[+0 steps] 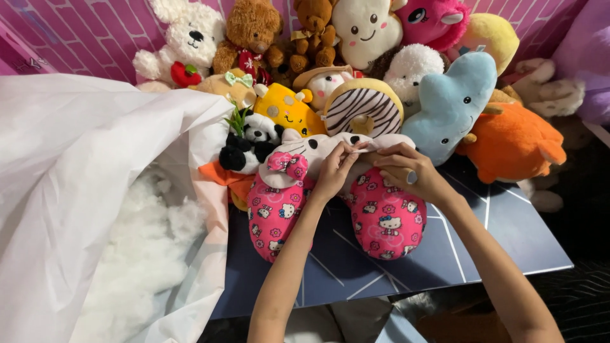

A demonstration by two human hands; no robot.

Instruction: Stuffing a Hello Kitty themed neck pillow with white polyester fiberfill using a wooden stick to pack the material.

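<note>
From the head camera, a soft, U-shaped neck pillow lies on a dark blue table. Its pink cloth has little cat pictures, and its top is white with a pink bow. Behind it sits a heap of fuzzy plush toys. On the left, a big white plastic bag holds fluffy white stuffing. The left hand and the right hand both pinch the pillow's white top edge, fingers pressed together.
</note>
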